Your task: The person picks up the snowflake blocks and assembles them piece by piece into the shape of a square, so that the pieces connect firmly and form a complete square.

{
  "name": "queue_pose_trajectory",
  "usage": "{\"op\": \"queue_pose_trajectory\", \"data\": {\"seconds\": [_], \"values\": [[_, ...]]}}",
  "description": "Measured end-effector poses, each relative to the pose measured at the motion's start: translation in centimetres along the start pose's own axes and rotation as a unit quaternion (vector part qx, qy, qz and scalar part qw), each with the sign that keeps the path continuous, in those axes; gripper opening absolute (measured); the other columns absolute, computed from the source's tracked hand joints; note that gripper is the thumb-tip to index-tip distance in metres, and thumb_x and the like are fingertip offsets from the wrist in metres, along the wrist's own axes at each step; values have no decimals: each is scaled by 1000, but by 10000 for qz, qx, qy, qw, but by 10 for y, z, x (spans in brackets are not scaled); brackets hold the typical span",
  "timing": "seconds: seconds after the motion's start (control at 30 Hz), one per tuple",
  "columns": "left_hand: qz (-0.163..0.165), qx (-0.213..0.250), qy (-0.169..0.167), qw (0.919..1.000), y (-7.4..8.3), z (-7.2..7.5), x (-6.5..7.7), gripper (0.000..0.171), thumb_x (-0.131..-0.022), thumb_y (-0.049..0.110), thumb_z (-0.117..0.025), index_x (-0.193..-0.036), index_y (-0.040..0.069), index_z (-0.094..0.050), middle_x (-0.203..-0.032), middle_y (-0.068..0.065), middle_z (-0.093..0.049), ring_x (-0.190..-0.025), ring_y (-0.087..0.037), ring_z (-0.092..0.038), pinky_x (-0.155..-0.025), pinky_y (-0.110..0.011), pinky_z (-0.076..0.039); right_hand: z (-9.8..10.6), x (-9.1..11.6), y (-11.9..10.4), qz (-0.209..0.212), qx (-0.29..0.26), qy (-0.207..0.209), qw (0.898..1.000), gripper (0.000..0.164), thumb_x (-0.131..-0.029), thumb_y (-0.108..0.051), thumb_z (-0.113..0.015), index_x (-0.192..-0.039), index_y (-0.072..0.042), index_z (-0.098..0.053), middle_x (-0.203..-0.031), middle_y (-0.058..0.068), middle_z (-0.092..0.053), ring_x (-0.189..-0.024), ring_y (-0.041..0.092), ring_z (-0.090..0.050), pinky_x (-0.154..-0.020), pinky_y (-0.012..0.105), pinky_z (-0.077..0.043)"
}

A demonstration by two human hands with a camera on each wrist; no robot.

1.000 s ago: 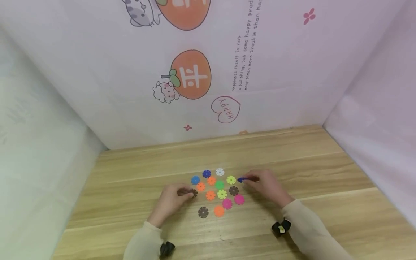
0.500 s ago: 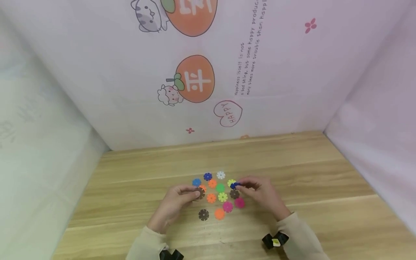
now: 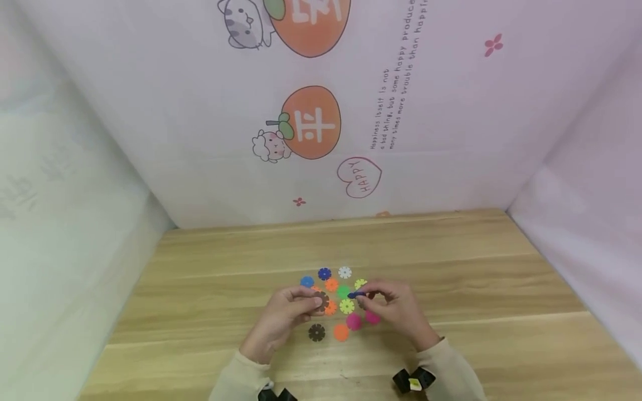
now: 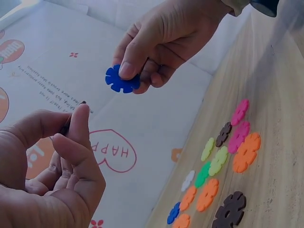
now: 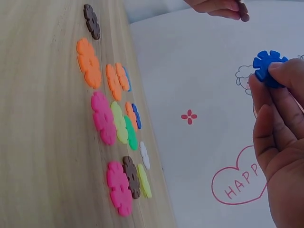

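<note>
My left hand (image 3: 283, 317) pinches a brown notched snowflake disc (image 3: 323, 299) between thumb and fingers; the left wrist view catches it almost edge-on. In my right hand (image 3: 396, 309), thumb and fingers pinch a dark blue snowflake disc (image 5: 267, 66), whose slotted rim also faces the left wrist view. Both discs are held above the table, close together but apart. Below them lie several loose discs: a brown disc (image 3: 316, 332), an orange disc (image 3: 341, 332), a pink disc (image 3: 353, 321), a green disc (image 3: 343, 292) and a white disc (image 3: 344, 272). My hands hide some of them.
The wooden table (image 3: 225, 262) spreads around the discs. A printed white cloth (image 3: 225, 184) stands behind it, with more pale cloth at both sides. Each wrist carries a black camera mount (image 3: 413, 381).
Both hands have come inward over the loose discs, bringing the brown and blue discs nearer each other. The head view has shifted slightly.
</note>
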State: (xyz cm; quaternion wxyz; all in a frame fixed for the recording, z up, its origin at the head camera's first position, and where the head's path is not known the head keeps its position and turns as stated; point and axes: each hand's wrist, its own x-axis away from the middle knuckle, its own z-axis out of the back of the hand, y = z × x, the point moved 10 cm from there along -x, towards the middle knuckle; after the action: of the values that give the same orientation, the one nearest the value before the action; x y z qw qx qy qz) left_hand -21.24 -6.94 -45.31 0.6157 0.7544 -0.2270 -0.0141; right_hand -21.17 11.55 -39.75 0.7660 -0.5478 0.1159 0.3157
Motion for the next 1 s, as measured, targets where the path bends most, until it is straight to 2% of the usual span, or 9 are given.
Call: {"op": "queue_pose_trajectory", "data": {"seconds": [0.13,0.27,0.43,0.6,0.77,1.0], "values": [[-14,0,-199,9998,-1,-6,-2,7,-89,9,-69,-96,8,-67,-88,2,-73,-79,-9,-72,-64,-16,-51,-1,0,-8,323,174,25,9993,25,-78,10,-75,-93,-11,-74,-83,2,-74,-71,7,-64,-63,19,-54],[-1,25,-237,9997,-2,-7,-3,6,-89,9,-69,-94,9,-67,-86,3,-73,-77,-8,-71,-63,-16,-51,-6,-2,-16,618,226,-59,9978,24,-80,9,-75,-94,-10,-74,-80,-1,-73,-69,7,-63,-61,18,-53],[12,22,-279,9996,-3,-8,-3,4,-89,8,-68,-90,11,-66,-83,4,-73,-75,-7,-71,-63,-16,-51,-10,-2,-19,699,296,-88,9971,23,-80,8,-75,-93,-11,-74,-79,-2,-73,-67,5,-62,-56,18,-51],[-2,23,-301,9995,-3,-8,-3,4,-88,9,-69,-90,10,-65,-83,4,-73,-75,-7,-71,-63,-16,-52,-11,-2,-20,748,294,-22,9968,21,-79,8,-75,-91,-9,-74,-79,0,-73,-66,5,-63,-51,15,-47],[44,112,-248,9996,-3,-9,-2,5,-87,7,-69,-89,10,-65,-83,3,-73,-74,-8,-71,-63,-16,-53,-14,-3,-24,850,254,30,9961,22,-77,8,-77,-92,-9,-74,-80,5,-74,-67,5,-65,-54,16,-51],[76,96,-222,9997,-3,-10,-1,5,-88,5,-67,-89,6,-63,-82,2,-73,-72,-7,-70,-59,-15,-48,-18,-1,-27,1095,299,87,9935,27,-71,11,-78,-92,-6,-74,-81,9,-75,-67,10,-65,-57,17,-53]]}}
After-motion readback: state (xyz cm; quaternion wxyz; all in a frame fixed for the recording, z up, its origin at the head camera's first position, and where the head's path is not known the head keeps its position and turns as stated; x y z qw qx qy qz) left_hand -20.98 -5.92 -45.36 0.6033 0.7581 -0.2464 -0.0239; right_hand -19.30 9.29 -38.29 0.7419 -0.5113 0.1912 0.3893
